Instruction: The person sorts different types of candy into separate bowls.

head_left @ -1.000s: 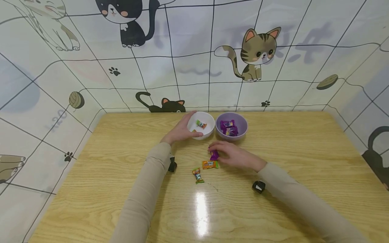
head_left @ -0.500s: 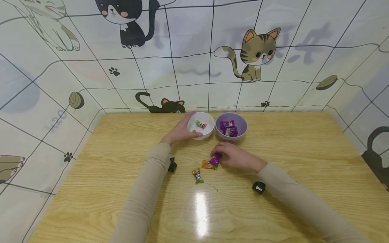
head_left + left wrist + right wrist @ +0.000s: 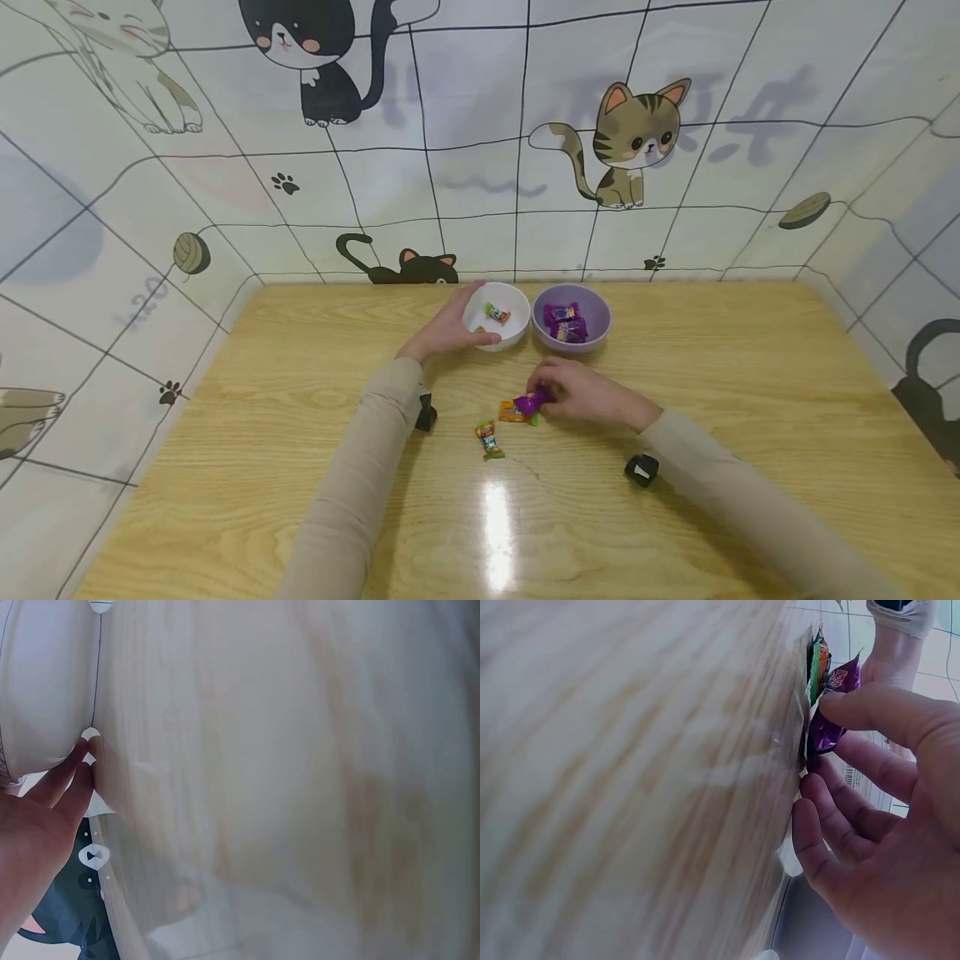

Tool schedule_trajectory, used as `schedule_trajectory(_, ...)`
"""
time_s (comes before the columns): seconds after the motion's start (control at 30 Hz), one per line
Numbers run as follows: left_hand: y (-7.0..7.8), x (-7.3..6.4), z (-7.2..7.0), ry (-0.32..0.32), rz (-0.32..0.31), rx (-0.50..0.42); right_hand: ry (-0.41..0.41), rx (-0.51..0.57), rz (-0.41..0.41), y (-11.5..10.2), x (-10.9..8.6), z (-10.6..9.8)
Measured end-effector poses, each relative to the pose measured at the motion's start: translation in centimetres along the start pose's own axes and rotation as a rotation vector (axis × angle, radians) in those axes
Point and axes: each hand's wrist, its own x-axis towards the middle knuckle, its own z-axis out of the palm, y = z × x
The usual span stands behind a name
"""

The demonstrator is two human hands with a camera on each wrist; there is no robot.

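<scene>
My left hand grips the left side of a white bowl, its thumb along the near rim. Inside that bowl lie small orange-and-green wrapped candies. In the left wrist view the fingers touch the bowl's wall. My right hand pinches a purple wrapped candy between thumb and forefinger; the right wrist view shows the thumb across the wrapper. The purple candy overlaps an orange wrapped candy on the table. Nearer me lies another orange-and-green candy.
A purple bowl holding several purple candies stands right beside the white one, near the table's back edge. The wooden table is bounded by a cat-patterned backdrop behind and at both sides. A black device hangs under the right wrist.
The right hand has taken the purple candy between its fingers and shifted it slightly toward me, over the orange candy. The left hand stays on the white bowl.
</scene>
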Motion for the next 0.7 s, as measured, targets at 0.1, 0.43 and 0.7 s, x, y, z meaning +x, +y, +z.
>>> schedule_trajectory(0.1,-0.1,-0.1,0.0,0.001,-0.002,-0.003,0.001,-0.002,0.000,0.1,0.0,0.1)
schedule_trajectory(0.43,-0.1,0.0,0.1,-0.006,0.004,-0.001,0.032,0.006,0.006,0.0,-0.8,-0.2)
schedule_trajectory(0.7,-0.1,-0.1,0.0,-0.004,0.004,-0.003,0.081,0.026,0.001,-0.3,-1.7,-0.9)
